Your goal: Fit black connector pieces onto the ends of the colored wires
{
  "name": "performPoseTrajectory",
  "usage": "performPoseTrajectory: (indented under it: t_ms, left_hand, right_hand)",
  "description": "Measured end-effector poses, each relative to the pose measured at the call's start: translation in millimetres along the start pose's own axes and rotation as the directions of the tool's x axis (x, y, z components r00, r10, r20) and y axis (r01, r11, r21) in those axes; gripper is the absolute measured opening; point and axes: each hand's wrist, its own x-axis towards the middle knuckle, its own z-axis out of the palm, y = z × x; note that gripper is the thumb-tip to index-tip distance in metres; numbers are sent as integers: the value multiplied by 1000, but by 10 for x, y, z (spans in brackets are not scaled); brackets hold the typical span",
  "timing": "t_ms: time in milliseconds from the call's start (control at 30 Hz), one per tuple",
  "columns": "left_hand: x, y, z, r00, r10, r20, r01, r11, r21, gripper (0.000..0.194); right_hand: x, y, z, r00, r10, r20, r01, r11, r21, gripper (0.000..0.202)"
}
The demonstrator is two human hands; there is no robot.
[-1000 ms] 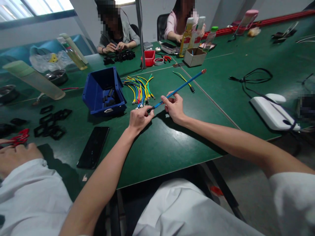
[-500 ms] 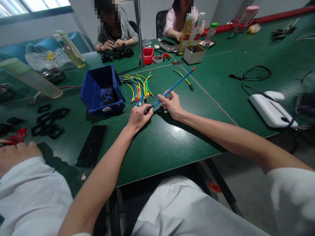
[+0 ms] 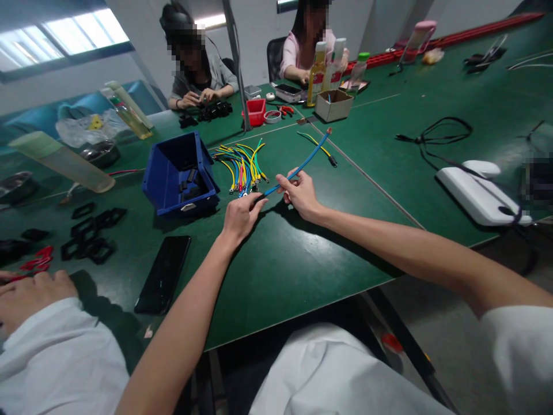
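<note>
A blue cable (image 3: 311, 154) with a bare copper end slants up and away between my hands over the green table. Its near end carries a black sleeve, pinched by my left hand (image 3: 240, 218). My right hand (image 3: 301, 196) grips the blue cable partway along, thumb on top. Just beyond my left hand lies a bundle of yellow, green, blue and red wires (image 3: 242, 164) with metal ring terminals. One yellow-green wire (image 3: 318, 147) with a black end rests apart, behind the blue cable. A blue bin (image 3: 173, 199) to the left holds several short black tubes.
A black phone (image 3: 164, 275) lies left of my left forearm, near black square frames (image 3: 88, 230). A neighbour's hand (image 3: 37, 294) rests at far left. A white device (image 3: 475, 196) with a cord sits right. Behind are a red tray (image 3: 254, 113), a small box (image 3: 333, 108) and two people.
The blue cable now bends in a curve where it was straight, and its copper end is lower. Both hands keep their hold. The camera view has tilted up slightly.
</note>
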Motion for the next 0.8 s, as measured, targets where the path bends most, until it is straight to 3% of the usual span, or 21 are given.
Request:
performPoseTrajectory:
  t_ms: [200,500,800]
  left_hand:
    - [4,-7,9,998,-48,38,47,999,26,34]
    - [21,47,-47,993,-75,86,63,990,127,31]
    - [-25,71,-36,1000,-14,-12,17,975,220,30]
  right_hand:
    - [-21,-1,11,999,-51,-10,51,998,21,50]
    - [-32,8,3,990,-136,43,139,987,-81,46]
    - [-18,-8,6,997,-79,14,80,995,-51,47]
